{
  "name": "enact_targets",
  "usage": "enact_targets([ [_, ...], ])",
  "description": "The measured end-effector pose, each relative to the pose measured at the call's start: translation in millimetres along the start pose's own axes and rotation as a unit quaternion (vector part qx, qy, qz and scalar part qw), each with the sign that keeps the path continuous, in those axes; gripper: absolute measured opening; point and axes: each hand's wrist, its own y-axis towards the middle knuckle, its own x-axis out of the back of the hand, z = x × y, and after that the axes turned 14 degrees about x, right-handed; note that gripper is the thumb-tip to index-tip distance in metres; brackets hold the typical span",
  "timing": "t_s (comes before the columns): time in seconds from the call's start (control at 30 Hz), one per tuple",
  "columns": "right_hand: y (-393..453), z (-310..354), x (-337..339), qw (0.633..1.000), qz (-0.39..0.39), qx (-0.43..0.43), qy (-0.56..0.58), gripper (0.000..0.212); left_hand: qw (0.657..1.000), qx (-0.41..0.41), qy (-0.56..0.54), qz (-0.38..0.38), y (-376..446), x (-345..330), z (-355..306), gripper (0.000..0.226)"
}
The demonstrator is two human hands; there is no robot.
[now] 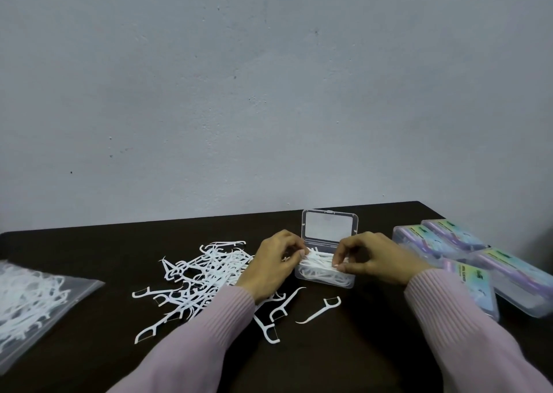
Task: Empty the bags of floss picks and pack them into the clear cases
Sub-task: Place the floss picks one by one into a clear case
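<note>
A dark table [329,362] carries my closed cases [508,276], their label print too blurred to read, a bag [36,300] of picks, loose floss picks [206,270], and the open clear case [326,276], where my left hand [272,264] and right hand [374,258] pinch picks

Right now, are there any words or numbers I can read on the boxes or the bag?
Closed cases at the right: colourful labels with dark print, too blurred to read.
Open clear case: no print shows.
Bag of floss picks: no print shows.
Nothing here can be quoted.
</note>
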Motion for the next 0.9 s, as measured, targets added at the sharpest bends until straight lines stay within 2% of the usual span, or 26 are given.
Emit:
enact_targets([
  [0.07, 1, 1, 0, 0.999, -0.033, 0.010, 0.000, 0.021, 1.000, -0.003, -0.003, 0.001, -1, -1, 0, 0.012],
  [0.17, 2, 4, -1, 0.991, -0.131, 0.032, 0.003, 0.023, 1.000, -0.001, -0.021, 0.003, -1, -1, -1, 0.010],
  [0.3, 2, 4, 0, 0.966, -0.251, 0.042, 0.031, 0.016, 1.000, -0.001, -0.017, -0.001, -1, -1, 0, 0.008],
  [0.43, 4, 3, -2, 0.942, -0.328, 0.035, 0.052, 0.016, 1.000, 0.000, -0.001, -0.003, -1, 0, 0, 0.010],
  [0.53, 6, 4, -6, 0.934, -0.338, 0.021, 0.112, 0.017, 1.000, 0.009, -0.013, 0.004, 0, 0, 0, 0.010],
  [0.63, 9, 4, -12, 0.942, -0.310, -0.003, 0.129, 0.020, 0.998, 0.037, -0.055, 0.006, -1, 3, -2, 0.012],
  [0.77, 11, -2, -18, 0.971, -0.234, -0.020, 0.049, 0.018, 0.997, 0.043, -0.064, 0.015, -2, 12, -7, 0.015],
  [0.9, 11, 2, -16, 0.973, -0.229, 0.009, 0.012, 0.019, 0.999, 0.030, -0.013, 0.036, -8, 24, -11, 0.018],
])
